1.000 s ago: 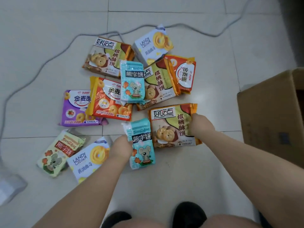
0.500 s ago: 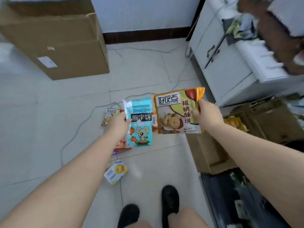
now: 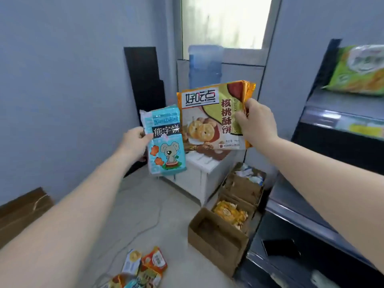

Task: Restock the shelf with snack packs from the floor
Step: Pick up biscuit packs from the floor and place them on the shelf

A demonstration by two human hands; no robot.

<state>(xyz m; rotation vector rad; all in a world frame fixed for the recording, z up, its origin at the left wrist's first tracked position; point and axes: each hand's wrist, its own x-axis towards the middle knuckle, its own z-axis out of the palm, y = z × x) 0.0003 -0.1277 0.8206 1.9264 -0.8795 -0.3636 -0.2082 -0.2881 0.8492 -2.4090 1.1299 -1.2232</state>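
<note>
Up front: teal pack (image 3: 165, 142), orange-green pack (image 3: 212, 117).

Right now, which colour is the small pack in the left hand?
Light blue pack, head view.

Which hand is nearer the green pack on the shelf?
Right. The right hand, gripping the walnut cookie pack, is just left of the green pack; the left hand is farther left.
</note>
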